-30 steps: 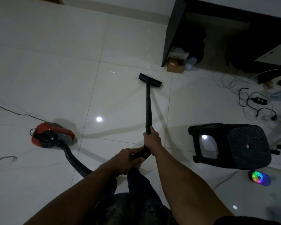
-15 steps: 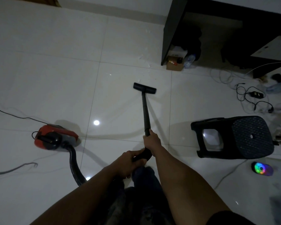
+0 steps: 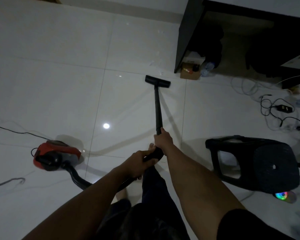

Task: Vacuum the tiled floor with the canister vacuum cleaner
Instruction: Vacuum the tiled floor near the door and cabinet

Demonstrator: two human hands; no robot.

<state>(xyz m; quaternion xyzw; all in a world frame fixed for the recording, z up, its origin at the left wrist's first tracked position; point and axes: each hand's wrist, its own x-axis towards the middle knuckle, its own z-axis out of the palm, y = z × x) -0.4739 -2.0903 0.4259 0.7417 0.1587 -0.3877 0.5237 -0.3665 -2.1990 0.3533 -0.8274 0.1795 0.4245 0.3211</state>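
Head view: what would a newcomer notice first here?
The left hand and right hand grip the black vacuum wand at centre, its floor head on the white tiles. The red canister sits at left; a black stool lies tipped over at right, beside a rainbow-glowing gadget.

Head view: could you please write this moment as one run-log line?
left grip holds handle | right grip holds wand | floor head on tile | red canister left | stool on its side

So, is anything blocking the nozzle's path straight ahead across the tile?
Nothing solid straight ahead: only bare tile and a few small pale scraps lie beyond the nozzle. A box and the desk panel stand ahead to its right.
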